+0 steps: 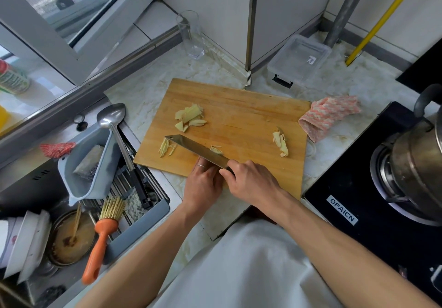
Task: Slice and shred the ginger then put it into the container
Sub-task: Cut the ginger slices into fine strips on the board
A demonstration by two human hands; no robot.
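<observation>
Ginger half-cut on the cutting board (239,107), container not yet filled.

Nearest me at the board's front edge, my right hand (248,181) grips the knife (198,148) by its handle, while my left hand (203,183) lies beside it with fingers fairly straight against the blade's heel, holding nothing that I can see. Just past the blade sit thin ginger shreds (166,147); right of them, toward the board's right side, lies a small ginger scrap (281,144). Farther in, uncut ginger slices (190,117) wait in a loose pile. Beyond the board's far right corner stands the plastic container (299,60), lid on. I judge slicing done, shredding barely begun, transfer untouched.
</observation>
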